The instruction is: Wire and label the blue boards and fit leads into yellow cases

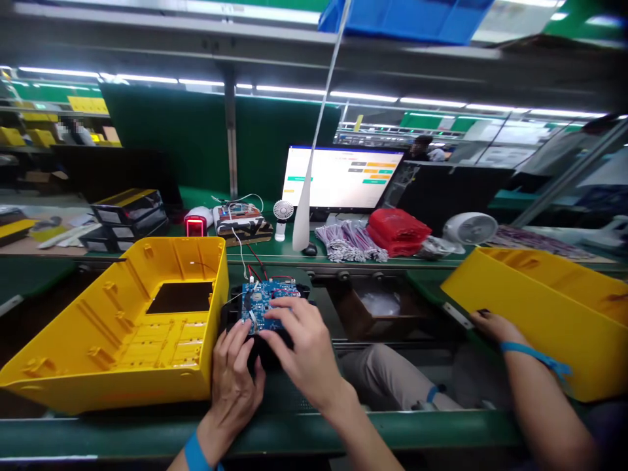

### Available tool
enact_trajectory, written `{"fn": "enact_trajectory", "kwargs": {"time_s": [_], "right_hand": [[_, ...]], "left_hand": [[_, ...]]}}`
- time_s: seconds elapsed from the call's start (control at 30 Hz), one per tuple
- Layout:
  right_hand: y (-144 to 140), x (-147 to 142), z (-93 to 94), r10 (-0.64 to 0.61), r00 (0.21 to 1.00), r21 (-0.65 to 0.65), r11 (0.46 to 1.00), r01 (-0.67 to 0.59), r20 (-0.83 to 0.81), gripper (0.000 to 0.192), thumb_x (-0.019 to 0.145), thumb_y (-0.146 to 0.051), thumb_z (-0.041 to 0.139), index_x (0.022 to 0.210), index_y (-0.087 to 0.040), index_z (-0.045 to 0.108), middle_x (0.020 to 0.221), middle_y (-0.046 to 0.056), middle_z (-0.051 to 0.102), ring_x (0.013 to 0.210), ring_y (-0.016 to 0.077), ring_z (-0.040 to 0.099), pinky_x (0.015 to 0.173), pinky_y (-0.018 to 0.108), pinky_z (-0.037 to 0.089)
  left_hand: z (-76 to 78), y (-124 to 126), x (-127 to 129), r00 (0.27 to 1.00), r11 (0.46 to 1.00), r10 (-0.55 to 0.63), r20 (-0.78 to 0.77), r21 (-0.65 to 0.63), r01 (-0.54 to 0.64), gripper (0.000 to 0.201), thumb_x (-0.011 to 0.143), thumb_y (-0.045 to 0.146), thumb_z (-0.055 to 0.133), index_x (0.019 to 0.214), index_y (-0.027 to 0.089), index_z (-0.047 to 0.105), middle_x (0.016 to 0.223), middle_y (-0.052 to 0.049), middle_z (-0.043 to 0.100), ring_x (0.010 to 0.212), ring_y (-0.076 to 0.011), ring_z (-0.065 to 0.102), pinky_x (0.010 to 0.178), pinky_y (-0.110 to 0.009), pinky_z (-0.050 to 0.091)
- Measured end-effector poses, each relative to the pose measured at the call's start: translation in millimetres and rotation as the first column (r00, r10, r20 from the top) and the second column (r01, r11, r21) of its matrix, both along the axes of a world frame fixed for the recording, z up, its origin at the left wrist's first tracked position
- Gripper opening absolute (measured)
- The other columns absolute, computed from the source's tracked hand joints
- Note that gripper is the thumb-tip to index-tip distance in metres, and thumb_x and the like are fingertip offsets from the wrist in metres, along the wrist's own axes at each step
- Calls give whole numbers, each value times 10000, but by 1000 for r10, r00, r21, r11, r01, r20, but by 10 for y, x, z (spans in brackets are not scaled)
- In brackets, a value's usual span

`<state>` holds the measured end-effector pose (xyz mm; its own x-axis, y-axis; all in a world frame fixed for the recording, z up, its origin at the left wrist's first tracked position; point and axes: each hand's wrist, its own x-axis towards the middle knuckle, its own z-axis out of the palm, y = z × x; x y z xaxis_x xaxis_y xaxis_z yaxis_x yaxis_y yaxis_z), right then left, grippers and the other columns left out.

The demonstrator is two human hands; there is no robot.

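A blue circuit board (265, 296) with red and white wires lies on top of a black module (230, 314), just right of an open yellow housing (147, 320). My left hand (235, 376) grips the near edge of the black module from below. Over the board's right part, my right hand (307, 350) rests with its fingertips pressing on the board. The module's near side is hidden under both hands.
A co-worker's hand (493, 325) with a blue wristband holds a second yellow housing (544, 314) at right. Behind are a lit monitor (343, 176), a red bag (397, 230), wire bundles (348, 241), two small fans (282, 212) (470, 229), a red-lit scanner (195, 224) and black trays (128, 216).
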<state>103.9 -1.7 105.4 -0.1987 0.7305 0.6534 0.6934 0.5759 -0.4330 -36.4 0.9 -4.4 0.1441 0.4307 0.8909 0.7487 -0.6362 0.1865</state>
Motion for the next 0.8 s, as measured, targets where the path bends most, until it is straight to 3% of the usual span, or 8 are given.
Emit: {"fn": "enact_trajectory", "kwargs": {"time_s": [0.13, 0.27, 0.33, 0.37, 0.43, 0.5, 0.63, 0.8], "right_hand": [[114, -249, -22, -18, 998, 87, 996, 12, 65, 132, 863, -216, 594, 735, -189, 574, 789, 26, 585, 792, 186, 508, 757, 352, 378], [302, -143, 384, 0, 961, 148, 988, 43, -278, 197, 912, -258, 535, 726, -196, 547, 704, -1, 553, 701, 141, 503, 677, 281, 386], [536, -49, 589, -66, 960, 157, 981, 112, -273, 228, 923, -331, 515, 741, -200, 554, 733, 11, 570, 723, 151, 521, 698, 285, 389], [691, -12, 645, -96, 977, 114, 986, 119, -192, 248, 923, -365, 507, 745, -201, 564, 751, 22, 585, 746, 161, 530, 719, 291, 387], [1036, 27, 643, -126, 989, -135, 981, 137, 82, 267, 920, -388, 497, 755, -205, 598, 806, 46, 620, 805, 185, 549, 740, 299, 372], [1350, 25, 528, -33, 982, -282, 956, 85, 187, 225, 811, -352, 653, 643, -207, 616, 672, 27, 613, 726, 192, 567, 669, 283, 362], [1664, -26, 294, 162, 959, -487, 873, -30, 231, 249, 740, -337, 717, 544, -207, 635, 549, -6, 602, 613, 161, 578, 588, 246, 364], [1669, -91, 258, 281, 947, -610, 782, -130, 158, 255, 778, -381, 674, 603, -195, 668, 590, -14, 646, 624, 143, 608, 605, 223, 408]], "left_hand": [[-25, 39, 10, 1000, 999, 25, 9, 47, -25, 623, 723, -9, 642, 1272, 104, 370, 1255, -200, 514, 1248, -313, 453, 979, -535, 450], [-19, 43, 29, 999, 999, 36, 6, 14, -36, 629, 745, -10, 614, 1296, 141, 352, 1289, -176, 503, 1254, -300, 454, 998, -543, 432], [-5, 36, 28, 999, 999, 38, -4, 9, -38, 674, 757, -13, 592, 1345, 170, 316, 1306, -163, 489, 1264, -296, 444, 1000, -541, 430], [5, 30, 26, 999, 999, 46, -20, 8, -46, 691, 765, -9, 582, 1367, 198, 312, 1320, -156, 472, 1271, -296, 437, 998, -540, 432], [29, 15, 21, 993, 997, 79, -86, -8, -80, 684, 788, 14, 568, 1384, 272, 354, 1350, -145, 426, 1283, -308, 418, 990, -543, 437], [51, -3, 22, 980, 992, 120, -160, -31, -126, 636, 809, 50, 563, 1364, 331, 427, 1361, -139, 394, 1286, -320, 406, 986, -540, 446], [57, -10, 27, 966, 986, 156, -209, -30, -166, 621, 822, 78, 569, 1368, 348, 446, 1361, -137, 384, 1301, -327, 391, 1011, -515, 453], [20, 45, -6, 960, 988, 152, -234, -2, -157, 640, 826, 29, 545, 1369, 351, 440, 1352, -115, 397, 1333, -319, 362, 1053, -511, 421]]}}
